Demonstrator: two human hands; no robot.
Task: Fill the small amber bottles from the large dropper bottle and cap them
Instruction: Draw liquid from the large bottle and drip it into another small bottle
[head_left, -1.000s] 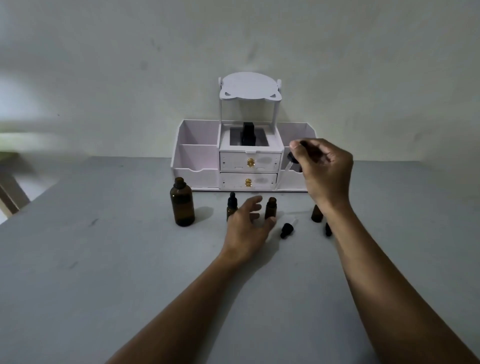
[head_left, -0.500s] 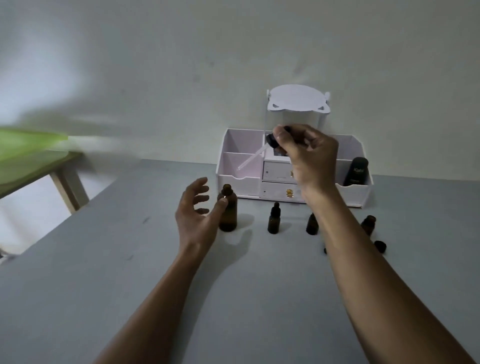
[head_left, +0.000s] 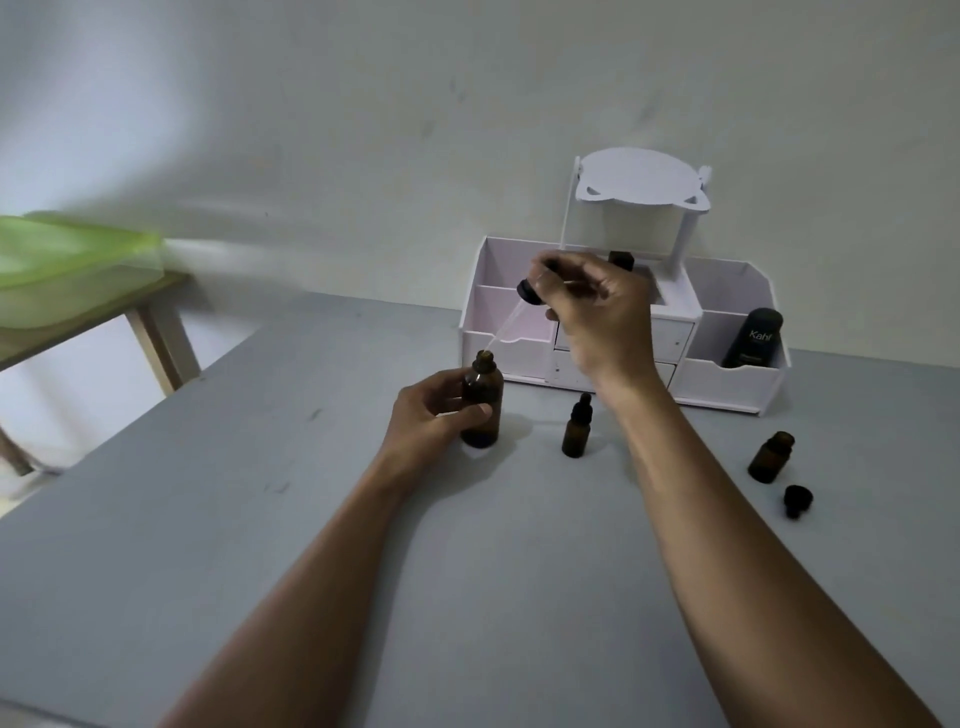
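Observation:
The large amber bottle (head_left: 483, 400) stands uncapped on the grey table (head_left: 260, 519), and my left hand (head_left: 431, 421) grips its body. Above it, my right hand (head_left: 597, 317) pinches the black bulb of the dropper (head_left: 527, 291). Its glass pipette slants down to the left, with the tip at the large bottle's mouth. A small amber bottle with a dropper cap (head_left: 576, 428) stands just right of the large one. An open small amber bottle (head_left: 771, 456) stands further right, with a loose black cap (head_left: 798, 500) beside it. My right forearm hides the table between them.
A white desk organiser (head_left: 737, 379) with drawers and a mirror frame stands against the wall. It holds a black Kahf bottle (head_left: 753, 338) on the right and a dark bottle (head_left: 622, 260) in the middle. A wooden side table with a green cover (head_left: 67, 254) is at left.
The view swung left. My left hand moved from the small bottles to the large bottle and gripped it. My right hand carried the dropper leftward to the bottle's mouth.

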